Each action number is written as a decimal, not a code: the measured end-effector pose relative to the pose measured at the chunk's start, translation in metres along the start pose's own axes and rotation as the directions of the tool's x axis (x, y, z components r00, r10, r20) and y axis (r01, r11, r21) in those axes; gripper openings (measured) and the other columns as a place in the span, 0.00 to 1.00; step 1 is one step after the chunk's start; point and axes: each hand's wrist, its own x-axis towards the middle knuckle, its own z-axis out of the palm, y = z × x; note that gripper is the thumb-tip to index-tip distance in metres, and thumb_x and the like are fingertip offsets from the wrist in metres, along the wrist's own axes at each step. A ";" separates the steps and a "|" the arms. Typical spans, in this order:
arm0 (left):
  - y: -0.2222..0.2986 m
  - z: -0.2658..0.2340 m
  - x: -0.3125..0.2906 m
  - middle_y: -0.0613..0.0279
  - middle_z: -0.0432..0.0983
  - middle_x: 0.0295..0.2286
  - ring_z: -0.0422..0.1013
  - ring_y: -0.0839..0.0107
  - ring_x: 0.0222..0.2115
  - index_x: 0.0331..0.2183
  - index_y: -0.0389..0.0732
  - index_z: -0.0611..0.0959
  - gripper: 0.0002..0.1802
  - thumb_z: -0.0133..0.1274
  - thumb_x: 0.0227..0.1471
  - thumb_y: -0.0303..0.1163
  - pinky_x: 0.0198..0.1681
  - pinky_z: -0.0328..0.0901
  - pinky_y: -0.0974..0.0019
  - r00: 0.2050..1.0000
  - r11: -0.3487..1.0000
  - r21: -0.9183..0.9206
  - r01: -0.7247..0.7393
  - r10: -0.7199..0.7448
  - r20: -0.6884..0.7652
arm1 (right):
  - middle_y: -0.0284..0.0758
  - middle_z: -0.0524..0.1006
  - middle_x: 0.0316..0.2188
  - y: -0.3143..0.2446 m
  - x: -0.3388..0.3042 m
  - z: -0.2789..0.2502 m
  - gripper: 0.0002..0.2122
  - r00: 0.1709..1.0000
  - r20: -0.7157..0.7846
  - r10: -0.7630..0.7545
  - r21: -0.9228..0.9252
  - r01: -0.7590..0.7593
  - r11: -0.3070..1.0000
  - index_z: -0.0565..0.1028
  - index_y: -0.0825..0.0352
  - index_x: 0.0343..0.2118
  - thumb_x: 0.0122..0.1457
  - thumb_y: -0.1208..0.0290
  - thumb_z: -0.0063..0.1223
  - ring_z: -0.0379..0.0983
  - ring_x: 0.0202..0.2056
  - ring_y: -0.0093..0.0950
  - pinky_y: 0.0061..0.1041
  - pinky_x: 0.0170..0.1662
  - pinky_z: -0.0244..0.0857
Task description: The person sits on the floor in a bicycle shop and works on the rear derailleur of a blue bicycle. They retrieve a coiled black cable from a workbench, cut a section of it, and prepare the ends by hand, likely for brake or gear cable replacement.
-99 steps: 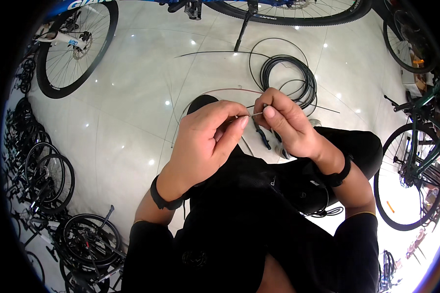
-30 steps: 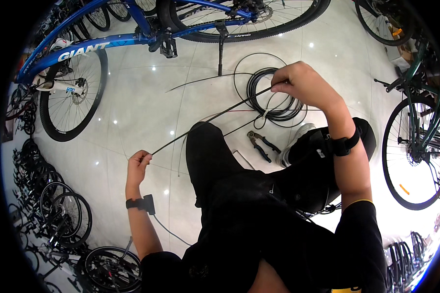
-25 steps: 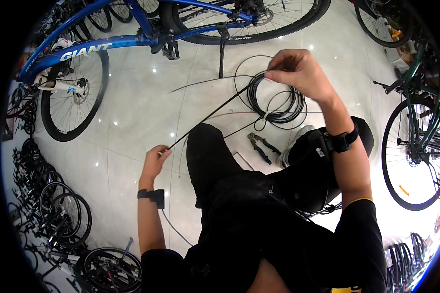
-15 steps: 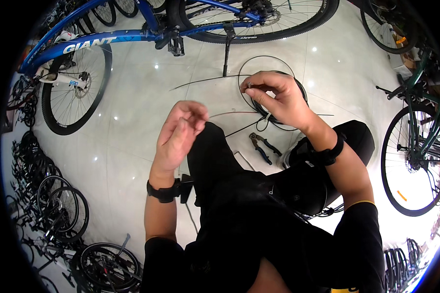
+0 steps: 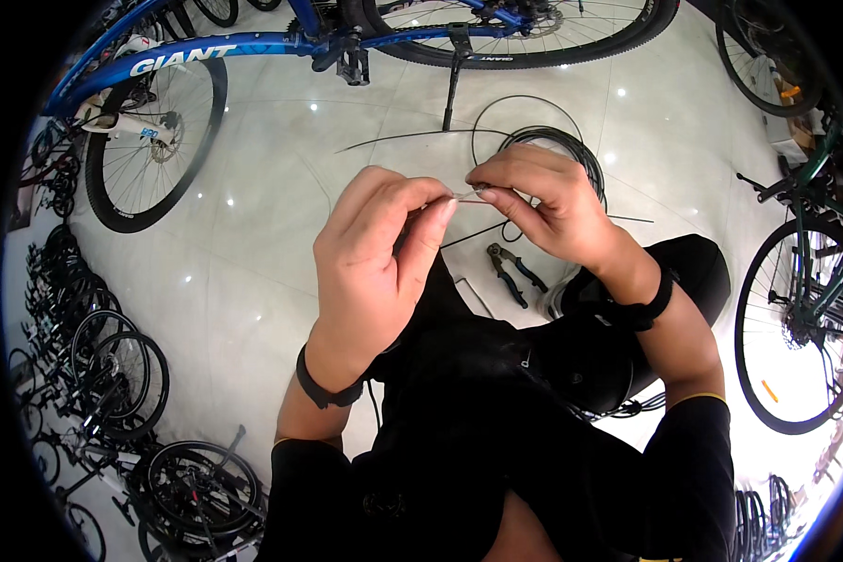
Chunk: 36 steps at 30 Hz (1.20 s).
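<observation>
Fingertip pinch by left hand and right hand on thin pale strand; cutters and black cable coil on floor; bicycles along floor's left edge.

Bright, lower-right glare, bent edges, perhaps soft

Glossy pale tiled floor, bright light spots

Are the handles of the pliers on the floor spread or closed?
Spread: the pliers lie with their two handles apart in a V, pale floor showing between. The jaws look too small to judge.
</observation>
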 end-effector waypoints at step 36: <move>-0.005 -0.001 -0.008 0.58 0.71 0.25 0.68 0.65 0.24 0.31 0.33 0.78 0.04 0.56 0.52 0.24 0.29 0.64 0.67 0.989 0.922 0.377 -0.085 0.032 0.143 | 0.34 0.74 0.24 0.010 -0.005 -0.012 0.06 0.989 0.112 -0.102 -0.341 0.134 0.930 0.78 0.66 0.31 0.49 0.77 0.60 0.68 0.29 0.35 0.32 0.32 0.66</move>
